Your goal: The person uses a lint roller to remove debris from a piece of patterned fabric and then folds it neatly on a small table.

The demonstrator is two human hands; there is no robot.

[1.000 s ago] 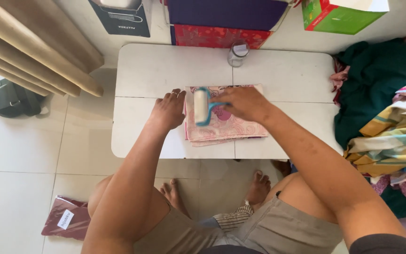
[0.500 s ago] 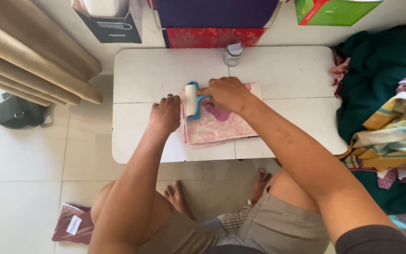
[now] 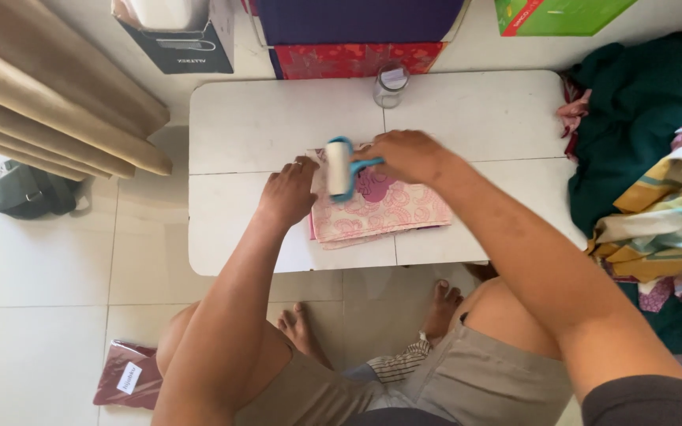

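The right hand (image 3: pixel 406 155) is clamped on a blue lint roller (image 3: pixel 339 168), on the pink folded cloth (image 3: pixel 376 207) just below it; the left hand (image 3: pixel 288 192) presses flat on the cloth's left edge, fingers apart. White desk (image 3: pixel 262 122) stands on tiled floor (image 3: pixel 33 260); a glass jar (image 3: pixel 390 85) sits beyond the hands.

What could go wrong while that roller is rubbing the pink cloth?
The folded pink cloth might bunch up or slide, since only the left hand pins it, at its left edge. The lint roller in the right hand is near that same edge and could run onto the fingers. The glass jar stands close behind and could get knocked.
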